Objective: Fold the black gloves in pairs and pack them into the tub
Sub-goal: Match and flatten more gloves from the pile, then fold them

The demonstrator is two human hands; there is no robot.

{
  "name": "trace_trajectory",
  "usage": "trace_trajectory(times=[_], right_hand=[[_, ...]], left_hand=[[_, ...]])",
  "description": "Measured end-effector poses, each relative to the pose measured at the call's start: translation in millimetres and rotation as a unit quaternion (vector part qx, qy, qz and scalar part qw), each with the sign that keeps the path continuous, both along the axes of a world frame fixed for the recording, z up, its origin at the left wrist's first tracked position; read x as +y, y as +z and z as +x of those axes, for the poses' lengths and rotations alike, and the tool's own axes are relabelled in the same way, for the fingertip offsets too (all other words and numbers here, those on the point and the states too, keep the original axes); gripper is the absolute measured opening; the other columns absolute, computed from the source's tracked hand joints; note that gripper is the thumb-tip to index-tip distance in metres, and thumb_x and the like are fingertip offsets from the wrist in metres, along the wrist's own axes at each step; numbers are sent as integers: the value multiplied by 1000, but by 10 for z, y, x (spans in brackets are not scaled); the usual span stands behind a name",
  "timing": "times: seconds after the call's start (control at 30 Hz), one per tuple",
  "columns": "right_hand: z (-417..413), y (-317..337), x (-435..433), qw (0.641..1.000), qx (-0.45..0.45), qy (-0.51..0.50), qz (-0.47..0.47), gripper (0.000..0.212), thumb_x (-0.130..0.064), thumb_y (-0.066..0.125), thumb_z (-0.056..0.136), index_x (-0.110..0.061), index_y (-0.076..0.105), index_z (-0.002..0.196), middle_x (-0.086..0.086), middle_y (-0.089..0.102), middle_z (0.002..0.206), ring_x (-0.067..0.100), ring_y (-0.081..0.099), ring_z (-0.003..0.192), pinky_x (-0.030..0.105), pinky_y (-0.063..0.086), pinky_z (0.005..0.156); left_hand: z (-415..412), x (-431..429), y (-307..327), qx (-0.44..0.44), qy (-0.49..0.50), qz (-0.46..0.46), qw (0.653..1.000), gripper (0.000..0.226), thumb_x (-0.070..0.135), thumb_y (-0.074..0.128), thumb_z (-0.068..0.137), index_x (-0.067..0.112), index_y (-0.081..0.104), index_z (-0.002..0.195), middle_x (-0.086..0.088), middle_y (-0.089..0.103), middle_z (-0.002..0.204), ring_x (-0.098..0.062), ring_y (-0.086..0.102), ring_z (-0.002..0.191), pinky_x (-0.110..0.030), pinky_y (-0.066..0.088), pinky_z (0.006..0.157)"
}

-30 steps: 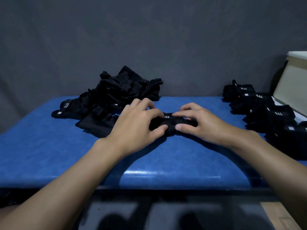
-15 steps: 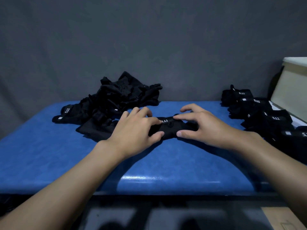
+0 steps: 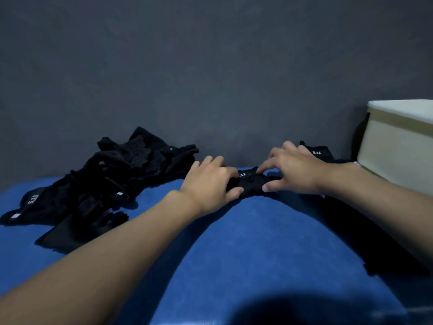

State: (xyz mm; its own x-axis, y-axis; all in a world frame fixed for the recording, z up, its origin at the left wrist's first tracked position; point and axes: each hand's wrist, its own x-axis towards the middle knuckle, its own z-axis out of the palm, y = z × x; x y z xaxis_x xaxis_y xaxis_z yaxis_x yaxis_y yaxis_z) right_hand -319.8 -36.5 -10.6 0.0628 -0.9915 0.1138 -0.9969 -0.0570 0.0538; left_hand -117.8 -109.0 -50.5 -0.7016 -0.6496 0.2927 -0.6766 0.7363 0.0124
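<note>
On the blue table [image 3: 246, 242]: one folded black glove pair [image 3: 253, 186], gripped at both ends.
Left hand [image 3: 210, 184] and right hand [image 3: 295, 170] pinch it with curled fingers; its white label [image 3: 242, 175] reads "5.11".

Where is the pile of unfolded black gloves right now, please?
In the head view, the pile of unfolded gloves lies on the left of the blue table, just left of the left hand.

Open table [image 3: 257, 242] is found in the near middle and toward the near edge. The far left is taken up by the pile [image 3: 112, 179], the far right by the tub [image 3: 398, 148] and folded gloves [image 3: 322, 154].
</note>
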Motion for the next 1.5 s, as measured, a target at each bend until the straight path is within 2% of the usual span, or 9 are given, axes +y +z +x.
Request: trace_trajectory(times=[0.23,0.57,0.7,0.83,1.03,1.23,1.33,1.4,1.5], right_hand=[[-316,55,-281,999,44,-13,9,50,-64,62,81,-50,52,128,-9,46,109,12,26,100,34,24,86],[-465,21,-426,1000,17,-20,11,58,-70,59,79,-49,51,132,-9,47,109,13,28,103,35,25,88],[-477,34,-439,999,20,-27,3,54,-69,55,83,-48,51,133,-7,49,116,15,30,109,38,27,94],[-457,-8,-465,998,33,-47,8,55,-70,58,80,-48,53,130,-8,48,111,14,28,104,37,25,88],[-460,-34,-478,997,43,-55,19,56,-71,59,78,-50,53,129,-9,46,109,15,28,105,38,26,88],[-481,-41,-467,998,43,-52,21,52,-71,58,79,-52,55,128,-10,45,105,15,28,104,37,24,88],[-487,-45,-462,997,45,-56,20,54,-72,58,78,-50,56,128,-11,46,106,14,28,105,37,25,90],[-476,-39,-468,997,49,-56,18,53,-71,57,79,-50,56,127,-10,46,107,14,28,106,38,25,90],[-467,-33,-479,996,66,-57,15,52,-72,56,80,-51,55,127,-8,46,109,16,29,108,38,23,88]], left_hand=[[-347,-337,-77,32,-20,19,999,45,58,52,93,36,54,133,3,51,123,-22,44,117,-38,38,99],[-426,-520,-271,169,-31,133,976,40,53,61,90,38,56,127,9,55,118,-16,51,114,-43,40,101],[-458,-548,-279,175,-29,138,974,38,53,61,90,40,56,126,10,56,118,-16,50,115,-43,39,100],[-449,-560,-305,185,-28,150,971,40,53,62,90,42,56,128,12,56,120,-14,48,117,-41,35,103],[-467,-595,-337,181,-25,147,972,42,56,60,90,44,55,130,12,57,121,-13,46,118,-36,31,101],[-418,-612,-392,250,-61,179,950,60,69,59,74,42,61,128,18,49,116,-6,54,111,-44,43,103],[-394,-616,-396,283,-70,179,940,48,50,74,81,35,65,125,15,53,115,-6,57,105,-38,48,97],[-396,-618,-402,285,-65,171,941,44,46,75,82,33,66,123,13,56,114,-9,58,104,-37,50,94],[-422,-618,-416,261,-38,162,951,54,59,66,80,31,65,126,12,55,117,-13,57,108,-41,47,99]])
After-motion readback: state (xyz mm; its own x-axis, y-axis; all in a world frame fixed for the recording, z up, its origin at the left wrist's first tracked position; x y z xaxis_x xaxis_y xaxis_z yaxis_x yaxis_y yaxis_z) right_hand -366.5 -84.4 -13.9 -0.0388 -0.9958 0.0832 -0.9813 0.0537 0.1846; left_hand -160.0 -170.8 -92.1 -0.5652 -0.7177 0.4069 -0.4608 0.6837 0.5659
